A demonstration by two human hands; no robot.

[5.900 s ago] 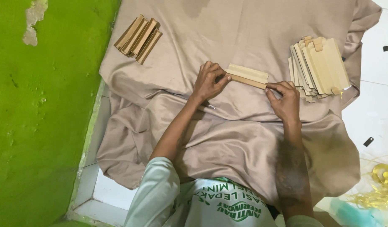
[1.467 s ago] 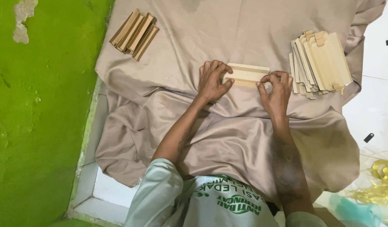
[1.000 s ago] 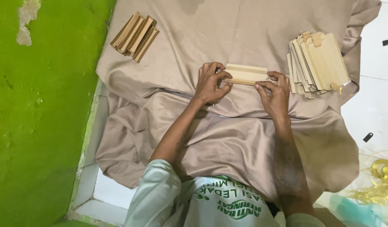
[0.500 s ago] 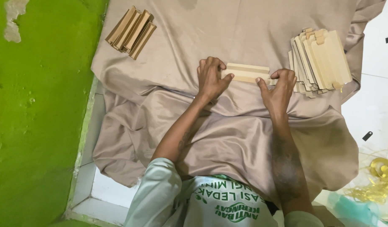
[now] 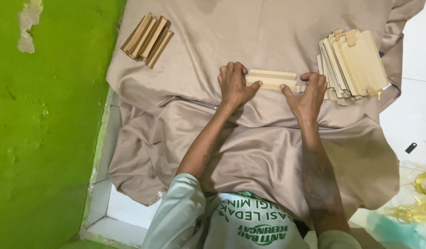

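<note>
Head view: at upper centre of the frame, on a beige cloth (image 5: 268, 152), the left hand (image 5: 234, 87) and right hand (image 5: 307, 94) clasp opposite ends of a pale folded card piece (image 5: 273, 80). Judged light, stiff-creased, easily crushed; best held by its ends.

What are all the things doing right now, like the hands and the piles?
Left hand: pressed on the left end of the cardboard piece.
Right hand: gripping its right end.
Cardboard piece: lying flat on the cloth, folded.
Brown stack: folded pieces lying side by side, untouched.
Pale stack: flat pieces fanned out, untouched.
Cloth: spread out, wrinkled.
</note>
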